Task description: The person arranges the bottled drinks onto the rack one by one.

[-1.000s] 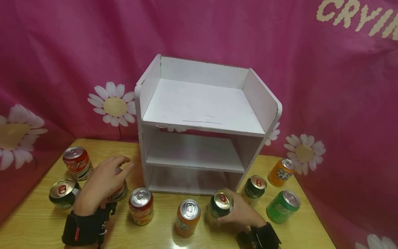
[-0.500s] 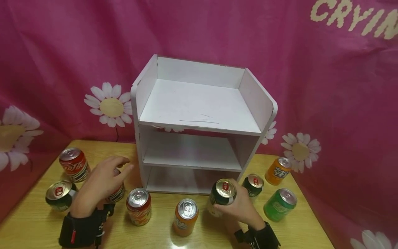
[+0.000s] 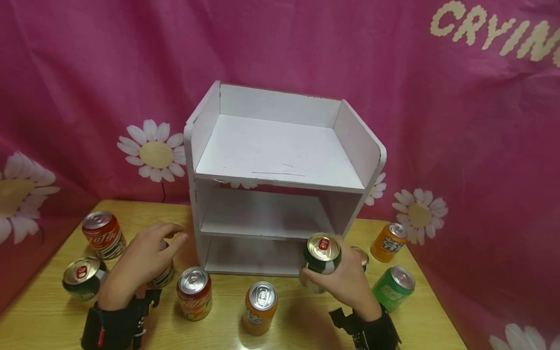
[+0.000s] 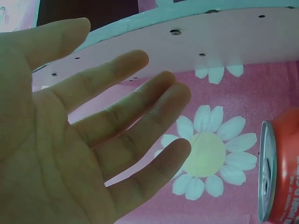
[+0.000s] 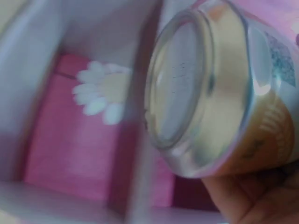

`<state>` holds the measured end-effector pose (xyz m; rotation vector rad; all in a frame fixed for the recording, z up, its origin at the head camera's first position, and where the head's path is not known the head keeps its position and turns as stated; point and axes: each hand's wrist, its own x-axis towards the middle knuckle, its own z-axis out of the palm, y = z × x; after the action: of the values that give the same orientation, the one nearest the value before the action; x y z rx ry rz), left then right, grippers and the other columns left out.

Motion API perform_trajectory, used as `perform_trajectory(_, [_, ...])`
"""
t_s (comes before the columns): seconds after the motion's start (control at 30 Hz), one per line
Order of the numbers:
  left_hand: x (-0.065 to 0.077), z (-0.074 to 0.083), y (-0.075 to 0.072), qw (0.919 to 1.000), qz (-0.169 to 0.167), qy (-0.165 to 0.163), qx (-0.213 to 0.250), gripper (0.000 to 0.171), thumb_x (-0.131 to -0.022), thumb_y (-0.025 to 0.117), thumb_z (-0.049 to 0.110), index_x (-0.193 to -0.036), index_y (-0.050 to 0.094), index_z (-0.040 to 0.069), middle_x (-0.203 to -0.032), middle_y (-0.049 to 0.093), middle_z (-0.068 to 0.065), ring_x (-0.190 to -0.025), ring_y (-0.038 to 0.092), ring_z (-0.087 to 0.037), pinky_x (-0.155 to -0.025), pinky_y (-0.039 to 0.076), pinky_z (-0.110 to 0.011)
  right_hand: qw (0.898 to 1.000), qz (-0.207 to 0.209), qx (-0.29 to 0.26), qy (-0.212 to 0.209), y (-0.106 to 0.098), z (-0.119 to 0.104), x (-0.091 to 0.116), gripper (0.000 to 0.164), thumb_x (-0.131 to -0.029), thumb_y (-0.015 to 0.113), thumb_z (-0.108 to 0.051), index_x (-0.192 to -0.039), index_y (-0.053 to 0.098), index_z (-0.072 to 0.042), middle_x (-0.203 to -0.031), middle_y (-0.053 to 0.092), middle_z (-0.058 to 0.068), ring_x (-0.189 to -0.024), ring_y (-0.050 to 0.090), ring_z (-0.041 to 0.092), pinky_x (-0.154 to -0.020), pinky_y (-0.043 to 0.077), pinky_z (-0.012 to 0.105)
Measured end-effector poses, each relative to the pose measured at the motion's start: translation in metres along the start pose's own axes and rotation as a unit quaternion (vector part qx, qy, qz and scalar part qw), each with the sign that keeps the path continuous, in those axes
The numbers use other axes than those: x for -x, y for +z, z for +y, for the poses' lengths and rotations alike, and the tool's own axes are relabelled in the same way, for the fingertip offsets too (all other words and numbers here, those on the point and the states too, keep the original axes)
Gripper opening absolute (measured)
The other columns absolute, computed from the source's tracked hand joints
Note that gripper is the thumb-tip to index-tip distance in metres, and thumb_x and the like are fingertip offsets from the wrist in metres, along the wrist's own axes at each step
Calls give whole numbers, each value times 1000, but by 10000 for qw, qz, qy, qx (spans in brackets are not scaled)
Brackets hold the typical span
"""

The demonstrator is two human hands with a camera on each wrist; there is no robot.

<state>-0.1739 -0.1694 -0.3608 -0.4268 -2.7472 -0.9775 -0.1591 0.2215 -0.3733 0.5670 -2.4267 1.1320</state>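
Shelf [image 3: 280,146]: white, edges scuffed, fronted by orange can [image 3: 259,311]
Obstruction: second dark can [image 3: 364,257] mostly covered by right hand [image 3: 346,276]
Dark green can [image 3: 321,262]: gripped by that hand's fingers before shelf, raised higher above desk [image 3: 302,335] than a second ago
Left hand [image 3: 142,260]: fingers parted, striped can [image 3: 164,279] partly covered
Cans: metal, cylindrical

held can [image 3: 321,257]: dark green, gold, perhaps orange | shelf [image 3: 280,150]: white | backdrop [image 3: 280,43]: magenta, white daisies [image 3: 156,154]

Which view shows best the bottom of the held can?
Right wrist: the held can has its bottom toward that camera, though blurred. Head shows its top and side; left wrist, nothing of it.
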Motion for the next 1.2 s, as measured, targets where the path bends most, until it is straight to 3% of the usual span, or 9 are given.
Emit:
perform_trajectory(0.17, [0, 0, 1, 10000, -6, -22, -11, 39, -97, 54, 31, -118, 60, -1, -114, 58, -21, -87, 62, -32, -75, 50, -50, 9995, 256, 81, -174, -10, -31, -13, 61, -60, 89, -20, -110, 56, -7, -98, 66, 0, -84, 64, 13, -70, 54, 31])
perform_trajectory(0.37, [0, -1, 1, 10000, -54, -7, -12, 41, -97, 53, 32, -118, 60, -2, -115, 58, -21, -89, 61, -33, -76, 49, -51, 9978, 502, -54, -438, -23, -66, -39, 64, -62, 88, -13, -114, 54, -1, -102, 66, 5, -90, 63, 16, -76, 54, 35])
perform_trajectory(0.57, [-1, -3, -1, 9999, -106, -57, -32, 43, -98, 51, 36, -120, 59, -1, -118, 58, -22, -95, 60, -39, -79, 47, -53, 9962, 672, 120, -547, -31, -91, -68, 64, -63, 88, -19, -115, 55, 0, -101, 66, 7, -91, 63, 17, -76, 53, 37])
perform_trajectory(0.87, [1, -4, -2, 9999, -57, -84, -74, 43, -98, 49, 38, -118, 60, 1, -118, 58, -20, -98, 59, -37, -80, 46, -53, 9953, 898, -66, -344, -33, -117, -108, 63, -68, 85, -30, -116, 55, -2, -101, 66, 6, -89, 63, 15, -75, 53, 36])
perform_trajectory(1.2, [1, -4, -2, 9999, -35, -41, -110, 41, -98, 51, 37, -118, 60, 2, -116, 59, -18, -99, 58, -36, -80, 46, -53, 9918, 1172, -25, -500, -29, -131, -139, 63, -67, 83, -40, -114, 57, -6, -95, 65, 1, -82, 62, 10, -70, 53, 30])
